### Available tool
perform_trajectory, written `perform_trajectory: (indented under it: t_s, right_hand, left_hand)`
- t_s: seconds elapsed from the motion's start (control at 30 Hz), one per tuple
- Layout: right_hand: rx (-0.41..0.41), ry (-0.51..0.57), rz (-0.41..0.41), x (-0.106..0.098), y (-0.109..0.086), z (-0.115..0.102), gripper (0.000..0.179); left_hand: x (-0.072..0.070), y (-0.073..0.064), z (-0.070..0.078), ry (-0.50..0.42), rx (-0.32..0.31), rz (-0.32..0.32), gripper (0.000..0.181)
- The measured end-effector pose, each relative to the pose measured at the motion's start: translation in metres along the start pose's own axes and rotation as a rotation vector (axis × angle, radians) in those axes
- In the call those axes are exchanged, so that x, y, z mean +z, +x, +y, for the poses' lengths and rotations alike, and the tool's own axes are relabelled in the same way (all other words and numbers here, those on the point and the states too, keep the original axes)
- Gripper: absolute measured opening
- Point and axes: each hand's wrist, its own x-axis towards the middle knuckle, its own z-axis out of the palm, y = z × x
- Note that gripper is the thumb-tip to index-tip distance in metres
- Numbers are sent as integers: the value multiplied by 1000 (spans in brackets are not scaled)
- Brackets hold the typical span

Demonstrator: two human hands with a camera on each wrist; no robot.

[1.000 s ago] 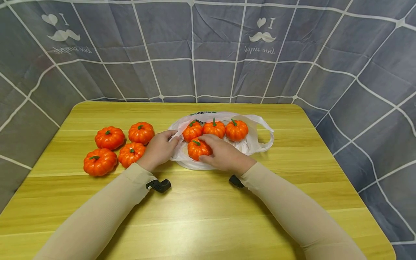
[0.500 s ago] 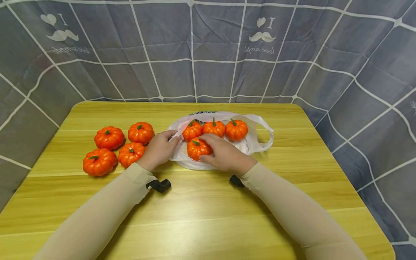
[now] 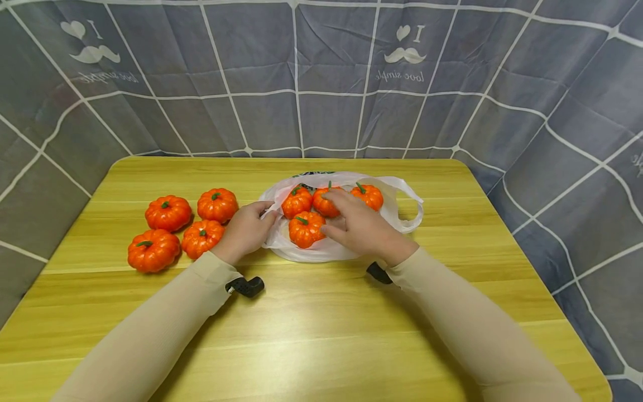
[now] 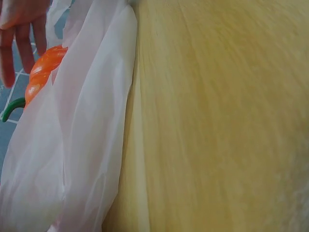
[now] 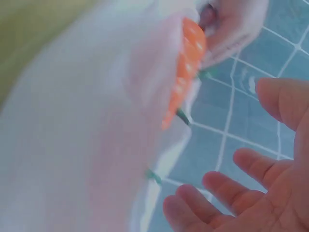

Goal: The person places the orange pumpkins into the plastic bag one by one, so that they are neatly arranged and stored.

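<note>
Step in hand: judged from the layout, clearance of the right hand (image 3: 359, 226) after seating the front pumpkin (image 3: 305, 230) in the bag (image 3: 312, 256). The right hand is spread, fingers nearly straight and apart, and has hold of nothing. Its thumb lies at the right side of the front pumpkin; contact cannot be confirmed. Its fingers overlap the middle one of three rear pumpkins (image 3: 297, 204) in the head view.

The left hand (image 3: 244, 231) pinches the left rim of the bag, thumb and fingers closed on the film. The bag lies at centre frame, mouth open. Four loose pumpkins (image 3: 201, 241) are grouped at left of frame.

Next move: probably lift the right hand clear of the mouth, hold the rim open, and reach left for a loose pumpkin. The route should pass over the left hand and avoid snagging the film.

Edges and room: the back edge of the table (image 3: 301, 340) runs behind the bag, against the curtain (image 3: 331, 120). Bare wood shows at lower centre, between the forearms, and right of the handle (image 3: 409, 226).
</note>
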Motion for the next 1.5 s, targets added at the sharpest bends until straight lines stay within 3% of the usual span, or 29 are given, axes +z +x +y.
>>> perform_trajectory:
  t_s: [0.27,0.63,0.83,1.03,1.23,1.5]
  right_hand:
    - [9,-76,85,-26,-14,10,69]
    - [90,-135,158,-47,-34,34,66]
    - [133,-227,207,-61,-44,49,60]
    - [219,-274,180,-71,-53,64,61]
    - [282,-242,118,-75,-60,78,60]
    - [321,-235,102,-79,-67,89,58]
  left_hand:
    - [0,0,-1,1,-2,-1,54]
    - [0,0,-3,14,25,9,53]
    - [0,1,-4,19,20,7,53]
    - [-1,1,-3,14,11,1,54]
    - [-1,0,-1,17,6,-2,54]
    - [-4,-2,0,19,12,3,54]
